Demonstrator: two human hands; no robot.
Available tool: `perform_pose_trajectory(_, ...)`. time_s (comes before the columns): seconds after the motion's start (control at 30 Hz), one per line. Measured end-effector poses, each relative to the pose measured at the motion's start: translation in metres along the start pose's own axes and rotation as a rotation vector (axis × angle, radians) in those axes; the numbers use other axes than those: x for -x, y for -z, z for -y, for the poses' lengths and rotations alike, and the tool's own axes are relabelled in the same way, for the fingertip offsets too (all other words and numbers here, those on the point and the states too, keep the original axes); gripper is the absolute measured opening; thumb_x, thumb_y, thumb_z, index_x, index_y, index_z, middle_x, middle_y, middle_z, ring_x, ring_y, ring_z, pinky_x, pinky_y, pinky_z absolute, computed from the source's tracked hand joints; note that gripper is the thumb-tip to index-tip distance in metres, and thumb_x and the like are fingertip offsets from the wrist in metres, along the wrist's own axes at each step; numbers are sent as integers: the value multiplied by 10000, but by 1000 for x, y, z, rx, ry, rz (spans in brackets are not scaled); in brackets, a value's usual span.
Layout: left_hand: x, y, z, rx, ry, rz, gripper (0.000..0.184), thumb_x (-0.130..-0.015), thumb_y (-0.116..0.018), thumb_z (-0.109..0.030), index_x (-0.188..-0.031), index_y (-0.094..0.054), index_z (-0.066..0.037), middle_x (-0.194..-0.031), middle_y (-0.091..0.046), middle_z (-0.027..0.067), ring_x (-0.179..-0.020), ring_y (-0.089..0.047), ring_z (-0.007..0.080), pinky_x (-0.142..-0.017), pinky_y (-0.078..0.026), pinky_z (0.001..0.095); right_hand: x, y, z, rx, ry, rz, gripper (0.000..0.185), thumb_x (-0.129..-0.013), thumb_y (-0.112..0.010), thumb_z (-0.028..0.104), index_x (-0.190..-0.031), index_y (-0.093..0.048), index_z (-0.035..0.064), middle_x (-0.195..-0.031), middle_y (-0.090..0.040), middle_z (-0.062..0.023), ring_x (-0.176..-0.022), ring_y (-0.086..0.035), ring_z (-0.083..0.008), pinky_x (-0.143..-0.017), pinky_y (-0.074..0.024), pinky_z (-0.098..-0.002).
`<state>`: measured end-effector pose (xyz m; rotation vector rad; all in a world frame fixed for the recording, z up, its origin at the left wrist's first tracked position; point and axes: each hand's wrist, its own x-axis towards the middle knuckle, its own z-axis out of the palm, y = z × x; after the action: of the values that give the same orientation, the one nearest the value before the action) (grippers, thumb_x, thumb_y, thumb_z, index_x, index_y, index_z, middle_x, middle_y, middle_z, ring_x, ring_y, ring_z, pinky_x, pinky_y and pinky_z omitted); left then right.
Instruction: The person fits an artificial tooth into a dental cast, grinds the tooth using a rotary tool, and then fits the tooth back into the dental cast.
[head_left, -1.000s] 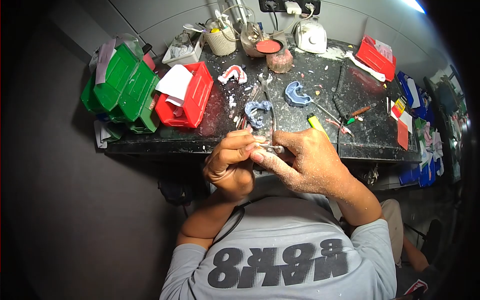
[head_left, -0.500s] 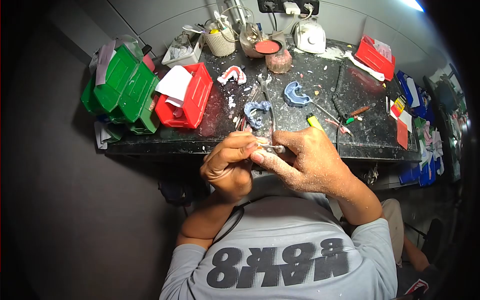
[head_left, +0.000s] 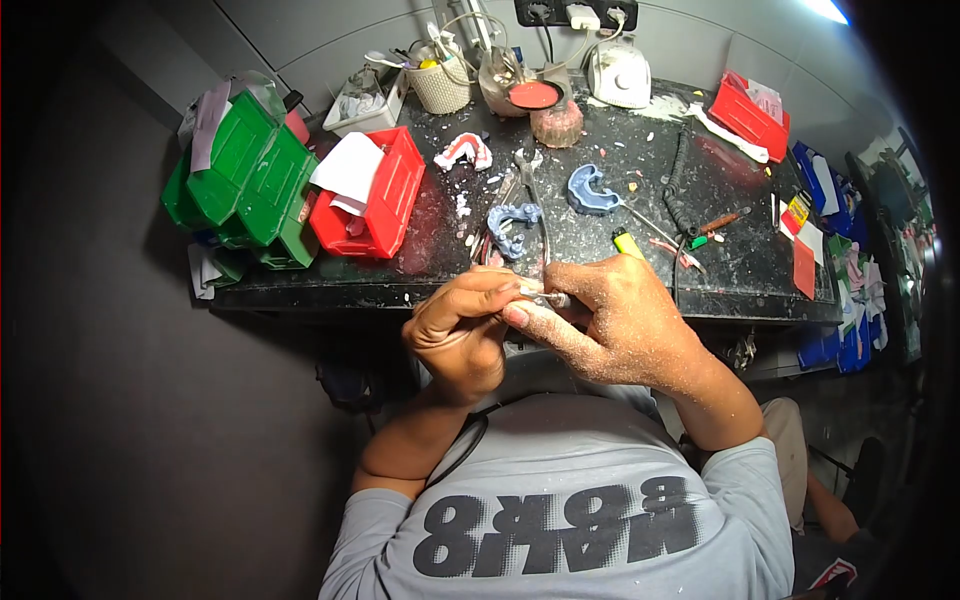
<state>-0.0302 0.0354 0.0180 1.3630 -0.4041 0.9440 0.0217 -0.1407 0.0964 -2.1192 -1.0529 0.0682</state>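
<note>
Two things were held close together near the worktop (head_left: 585, 240): the left hand (head_left: 460, 325) had its fingers clamped on a small piece (head_left: 527, 287), mostly hidden, and the right hand (head_left: 620, 320) gripped a metal tool (head_left: 558, 299) with its fingers, probably for steadiness.

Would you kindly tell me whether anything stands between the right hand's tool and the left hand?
Nothing visible does: the tool, gripped in the right hand, points its thin tip at the left hand. Whether they touch, I cannot tell.
</note>
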Motion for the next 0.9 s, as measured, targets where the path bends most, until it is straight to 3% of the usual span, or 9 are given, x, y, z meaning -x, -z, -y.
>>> perform_pose_trajectory(0.3, 1, 1, 0, 27, 17, 7, 106, -847, -777, 87, -910, -712, 33, -930, -770, 184, -863, -748, 224, -859, -581, 363, 0, 0, 0, -11, 12, -16, 474, -932, -735, 483, -788, -720, 32, -578, -626, -165, -519, -642, -359, -539, -501, -445)
perform_pose_trajectory(0.37, 3, 2, 0, 53, 44, 51, 119, -942, -731, -68, -961, -680, 38, -938, -739, 196, -902, -716, 261, -882, -556, 413, 1, -2, -1, -8, 34, -34, 474, -931, -737, 483, -783, -716, 32, -575, -622, -165, -516, -639, -359, -536, -498, -444)
perform_pose_trajectory(0.9, 8, 2, 7, 36, -6, 30, 93, -929, -720, -28, -957, -647, 23, -972, -729, 209, -927, -727, 296, -889, -562, 433, 1, -5, -1, -6, 40, -58, 489, -931, -737, 483, -748, -691, 32, -570, -620, -155, -525, -646, -351, -535, -497, -444)
